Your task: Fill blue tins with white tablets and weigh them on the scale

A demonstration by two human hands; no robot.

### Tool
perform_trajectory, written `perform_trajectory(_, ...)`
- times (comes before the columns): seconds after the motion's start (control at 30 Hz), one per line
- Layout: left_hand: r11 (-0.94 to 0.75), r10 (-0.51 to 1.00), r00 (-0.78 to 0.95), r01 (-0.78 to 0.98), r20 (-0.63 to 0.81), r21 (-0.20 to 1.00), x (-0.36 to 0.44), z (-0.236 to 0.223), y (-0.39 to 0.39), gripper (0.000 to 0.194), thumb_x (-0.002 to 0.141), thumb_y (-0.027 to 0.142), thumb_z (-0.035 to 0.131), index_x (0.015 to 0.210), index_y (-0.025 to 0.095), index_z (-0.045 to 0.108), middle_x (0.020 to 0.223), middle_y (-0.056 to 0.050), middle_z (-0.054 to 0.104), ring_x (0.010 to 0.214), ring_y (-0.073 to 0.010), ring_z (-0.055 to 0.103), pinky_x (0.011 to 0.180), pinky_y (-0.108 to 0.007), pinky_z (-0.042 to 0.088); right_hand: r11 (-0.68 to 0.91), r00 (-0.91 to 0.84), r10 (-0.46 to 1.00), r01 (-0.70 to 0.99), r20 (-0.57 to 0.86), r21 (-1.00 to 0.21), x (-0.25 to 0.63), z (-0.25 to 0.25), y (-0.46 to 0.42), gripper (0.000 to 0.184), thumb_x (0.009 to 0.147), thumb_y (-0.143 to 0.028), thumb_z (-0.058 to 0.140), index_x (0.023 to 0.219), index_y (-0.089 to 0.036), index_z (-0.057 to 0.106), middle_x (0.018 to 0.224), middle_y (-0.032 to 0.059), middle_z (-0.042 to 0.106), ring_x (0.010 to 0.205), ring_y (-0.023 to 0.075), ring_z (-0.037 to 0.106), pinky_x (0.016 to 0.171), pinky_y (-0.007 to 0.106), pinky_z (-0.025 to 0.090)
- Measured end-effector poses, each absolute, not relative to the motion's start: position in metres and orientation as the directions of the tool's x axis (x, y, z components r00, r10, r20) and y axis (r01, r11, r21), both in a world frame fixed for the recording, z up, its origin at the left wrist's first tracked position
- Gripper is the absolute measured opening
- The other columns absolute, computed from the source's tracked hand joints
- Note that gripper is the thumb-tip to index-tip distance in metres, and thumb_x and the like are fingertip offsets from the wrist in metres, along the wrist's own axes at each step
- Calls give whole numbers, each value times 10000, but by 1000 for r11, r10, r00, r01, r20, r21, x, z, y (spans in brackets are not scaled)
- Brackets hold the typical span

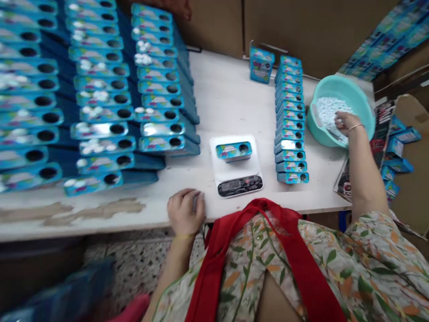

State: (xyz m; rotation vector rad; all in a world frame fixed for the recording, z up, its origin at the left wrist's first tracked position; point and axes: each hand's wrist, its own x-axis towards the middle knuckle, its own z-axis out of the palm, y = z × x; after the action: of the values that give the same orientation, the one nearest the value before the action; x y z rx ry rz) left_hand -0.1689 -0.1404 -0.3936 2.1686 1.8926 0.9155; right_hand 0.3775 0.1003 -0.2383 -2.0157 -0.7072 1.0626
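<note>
My right hand (346,123) is inside a turquoise bowl (363,98), over many small white pieces (330,109). Its fingers are bunched together; what they hold, if anything, cannot be made out. My left hand (185,211) rests at the table's front edge with its fingers curled in, and no object shows in it. Between the hands stands a white kitchen scale (219,167) with a dark display strip. An upright blue tin (233,151) with a round hole in its top sits on the scale.
A row of similar tins (290,123) stands left of the bowl, and a single tin (261,66) behind it. Several long rows of tins (157,76) fill the left, some topped with white pieces. Blue boxes (398,147) lie in a carton at right.
</note>
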Motion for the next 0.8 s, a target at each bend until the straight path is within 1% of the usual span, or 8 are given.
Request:
perform_trajectory(0.07,-154,956,1,852,292,500,-165,-393,-141,143,956,311,603,990,192,675,1038,-133,679,998,-271,619,911,-426,471,-532,506,776,203,-377,-822,360,-227,97,269,908,-156,655,721,-222,474,609,-58,425,487,47,288,432,174,155)
perform_trajectory(0.13,-112,967,-27,847,253,520,-163,-393,-140,163,962,321,582,987,192,680,1039,-130,675,1004,-266,611,914,-423,465,-421,420,862,282,-284,-862,330,-213,92,198,858,-211,715,746,-225,553,655,-39,472,509,67,328,458,208,170)
perform_trajectory(0.2,-91,969,-48,844,243,529,-161,-393,-138,174,968,323,568,991,195,684,1045,-131,675,1009,-265,603,911,-422,459,-243,188,964,320,-190,-916,289,-197,80,184,797,-324,794,771,-238,633,685,-17,517,528,91,366,480,247,211)
perform_trajectory(0.27,-77,970,-62,843,237,533,-160,-392,-137,178,969,324,564,995,198,686,1057,-133,675,1017,-266,597,910,-421,452,-113,-46,990,305,-133,-946,241,-182,64,247,744,-402,855,778,-250,664,679,-5,543,537,106,384,496,272,238)
perform_trajectory(0.33,-69,971,-67,840,229,539,-158,-391,-137,179,970,328,564,995,199,685,1063,-131,674,1015,-265,593,907,-418,445,-50,-252,955,379,-156,-924,195,-172,49,271,771,-464,843,807,-249,681,652,-3,545,540,120,417,505,289,269)
perform_trajectory(0.43,-85,969,-61,825,238,558,-157,-390,-138,182,980,325,554,999,197,681,1065,-136,671,1012,-270,588,903,-421,440,153,-443,883,585,-155,-796,146,-171,38,236,853,-452,773,819,-229,703,633,-10,534,580,127,442,567,302,336)
perform_trajectory(0.57,-131,955,-48,815,292,564,-156,-390,-137,173,992,316,553,1007,197,678,1074,-136,672,1013,-268,588,899,-415,440,334,-536,829,703,-160,-628,124,-181,39,169,903,-359,702,812,-218,723,627,-10,535,630,142,469,646,319,381)
perform_trajectory(0.8,-115,959,-56,821,279,559,-155,-389,-138,177,996,324,554,1028,199,676,1082,-135,674,1022,-272,585,899,-419,437,362,-599,775,682,-200,-636,121,-186,42,170,926,-346,657,962,-225,770,685,9,593,684,166,528,704,344,435)
